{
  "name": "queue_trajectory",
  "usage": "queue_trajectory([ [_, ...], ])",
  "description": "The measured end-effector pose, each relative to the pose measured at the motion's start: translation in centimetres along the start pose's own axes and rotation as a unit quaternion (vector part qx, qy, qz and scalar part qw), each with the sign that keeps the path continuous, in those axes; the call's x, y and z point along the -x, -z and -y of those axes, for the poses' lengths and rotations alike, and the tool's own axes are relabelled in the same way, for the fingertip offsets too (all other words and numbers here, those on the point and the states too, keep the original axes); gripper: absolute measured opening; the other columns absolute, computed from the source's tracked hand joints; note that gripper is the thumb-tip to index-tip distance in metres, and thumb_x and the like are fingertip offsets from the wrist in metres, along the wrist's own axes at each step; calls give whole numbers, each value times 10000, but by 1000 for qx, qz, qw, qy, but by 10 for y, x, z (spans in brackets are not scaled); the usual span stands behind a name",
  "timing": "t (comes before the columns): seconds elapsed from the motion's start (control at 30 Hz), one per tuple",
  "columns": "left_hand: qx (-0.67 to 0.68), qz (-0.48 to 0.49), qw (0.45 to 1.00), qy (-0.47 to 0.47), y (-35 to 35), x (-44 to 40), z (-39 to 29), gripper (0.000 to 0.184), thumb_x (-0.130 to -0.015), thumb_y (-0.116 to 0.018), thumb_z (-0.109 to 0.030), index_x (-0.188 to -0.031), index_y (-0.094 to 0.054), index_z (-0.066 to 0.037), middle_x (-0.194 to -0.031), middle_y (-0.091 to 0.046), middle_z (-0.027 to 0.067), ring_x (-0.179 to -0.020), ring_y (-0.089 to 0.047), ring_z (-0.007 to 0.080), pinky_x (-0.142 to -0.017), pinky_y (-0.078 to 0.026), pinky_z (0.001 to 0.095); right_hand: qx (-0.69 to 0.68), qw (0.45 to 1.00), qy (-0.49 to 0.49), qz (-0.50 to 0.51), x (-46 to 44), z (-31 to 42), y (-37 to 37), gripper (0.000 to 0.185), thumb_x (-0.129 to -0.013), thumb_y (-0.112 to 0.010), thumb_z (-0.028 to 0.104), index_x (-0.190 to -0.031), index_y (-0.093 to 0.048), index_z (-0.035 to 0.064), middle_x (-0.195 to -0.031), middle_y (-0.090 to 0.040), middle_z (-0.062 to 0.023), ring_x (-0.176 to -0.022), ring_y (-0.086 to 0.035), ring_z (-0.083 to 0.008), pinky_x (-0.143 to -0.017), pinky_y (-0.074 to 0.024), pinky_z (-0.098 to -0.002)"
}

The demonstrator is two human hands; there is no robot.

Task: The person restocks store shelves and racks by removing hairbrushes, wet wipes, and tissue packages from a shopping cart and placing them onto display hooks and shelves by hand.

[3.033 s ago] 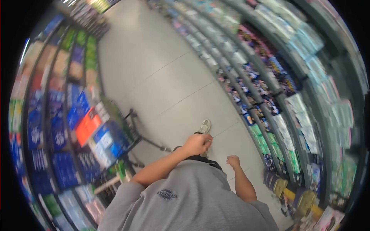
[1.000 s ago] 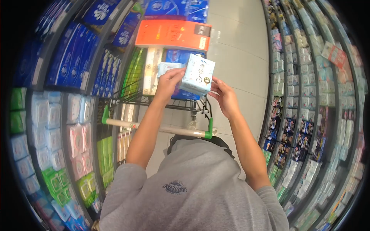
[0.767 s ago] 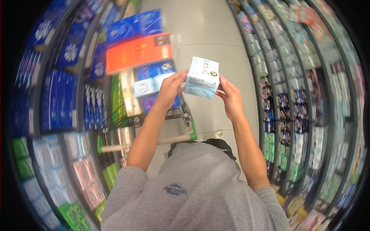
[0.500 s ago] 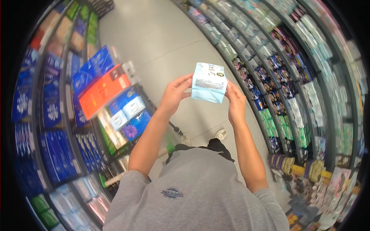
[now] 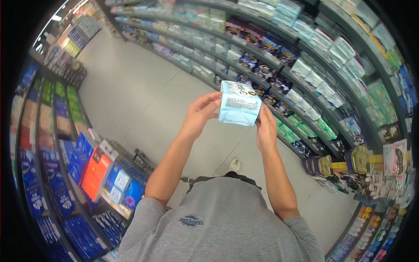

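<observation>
A light blue packet (image 5: 239,105) with dark printing is held up in front of my chest. On its left side, my left hand (image 5: 201,111) grips it with bent fingers. The fingers of my right hand (image 5: 266,129) press against its opposite side. Fine print covers the face toward me, too small to read. The packet looks boxy, its top tilted slightly away.
A shopping cart (image 5: 126,153) at the left carries an orange-red box (image 5: 94,174) and blue packs (image 5: 135,190). Shelves of small packets (image 5: 279,83) run along the right. Shelves with blue packs (image 5: 61,192) line the left. Grey tiled floor (image 5: 131,83) lies between.
My view has turned rightward, so the cart sits farther left and lower, and more of the right shelves shows. Both hands keep hold of the packet, which now tilts slightly more.
</observation>
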State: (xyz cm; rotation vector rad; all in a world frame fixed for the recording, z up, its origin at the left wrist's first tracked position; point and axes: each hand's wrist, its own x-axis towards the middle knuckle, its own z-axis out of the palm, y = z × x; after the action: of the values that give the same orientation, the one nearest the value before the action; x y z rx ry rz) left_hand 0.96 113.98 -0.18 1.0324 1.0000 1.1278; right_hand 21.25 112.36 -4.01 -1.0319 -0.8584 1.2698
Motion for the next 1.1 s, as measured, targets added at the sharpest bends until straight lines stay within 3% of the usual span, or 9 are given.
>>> queue_trajectory([
  [0.3, -28, 72, 997, 24, -108, -94, 13, 359, -970, -567, -209, -1275, -572, -19, -1208, -611, 78, -1095, -579, 169, -896, -492, 359, -32, 997, 11, -75, -61, 36, 103, 434, -1041, -422, 337, -1291, -555, 8, -1160, -620, -46, -1045, -562, -137, -892, -437, -312],
  [0.4, -31, 107, 994, -4, -129, -117, 16, 406, -905, -668, -157, -1270, -570, -10, -1178, -619, 97, -1079, -591, 173, -827, -527, 333, -41, 995, 39, -87, -77, 39, 123, 466, -1014, -497, 362, -1303, -549, 1, -1213, -597, -83, -1097, -561, -152, -946, -437, -321],
  [0.47, -106, 140, 983, -51, -144, -133, 12, 480, -833, -740, -97, -1269, -565, -1, -1215, -596, 108, -1103, -581, 186, -851, -532, 338, 36, 988, 122, -86, -89, 45, 132, 495, -953, -623, 283, -1343, -506, 2, -1271, -559, -103, -1122, -558, -177, -945, -458, -334],
  [0.5, -108, 148, 982, -50, -151, -142, 10, 480, -833, -740, -97, -1269, -565, -1, -1215, -596, 108, -1103, -581, 186, -851, -532, 338, 34, 987, 125, -94, -95, 49, 137, 495, -953, -623, 283, -1343, -506, 2, -1271, -559, -103, -1122, -558, -177, -945, -458, -334],
  [0.57, -131, 173, 973, -83, -168, -164, 5, 546, -771, -783, -59, -1265, -560, 9, -1235, -573, 126, -1135, -566, 208, -879, -543, 352, 91, 977, 171, -88, -109, 61, 147, 621, -859, -735, 183, -1382, -453, 2, -1310, -522, -125, -1144, -560, -205, -944, -473, -344],
  [0.73, -143, 203, 955, -160, -193, -220, -19, 560, -770, -776, -53, -1275, -544, 13, -1269, -540, 143, -1175, -547, 236, -893, -557, 363, 158, 954, 233, -106, -155, 99, 154, 678, -806, -763, 123, -1390, -439, 3, -1309, -513, -147, -1172, -552, -232, -947, -475, -360],
  [0.87, -148, 216, 936, -238, -210, -269, -46, 545, -810, -699, 50, -1313, -488, 51, -1275, -531, 146, -1195, -533, 226, -927, -547, 354, 234, 920, 281, -142, -196, 143, 144, 677, -800, -753, 124, -1387, -441, -5, -1312, -523, -170, -1201, -540, -253, -976, -459, -366],
  [1.0, -113, 224, 932, -262, -220, -325, -64, 531, -833, -670, 38, -1332, -489, 50, -1206, -588, 159, -1161, -555, 199, -906, -540, 321, 326, 866, 343, -159, -249, 172, 131, 674, -828, -726, 59, -1411, -399, -31, -1319, -539, -157, -1206, -535, -226, -1011, -424, -348],
  [1.1, -108, 202, 940, -254, -224, -367, -64, 516, -832, -684, 1, -1319, -519, 46, -1168, -614, 126, -1113, -568, 173, -868, -535, 293, 414, 799, 388, -201, -287, 182, 123, 655, -813, -710, 38, -1398, -421, -21, -1315, -539, -190, -1222, -528, -276, -1017, -412, -364],
])
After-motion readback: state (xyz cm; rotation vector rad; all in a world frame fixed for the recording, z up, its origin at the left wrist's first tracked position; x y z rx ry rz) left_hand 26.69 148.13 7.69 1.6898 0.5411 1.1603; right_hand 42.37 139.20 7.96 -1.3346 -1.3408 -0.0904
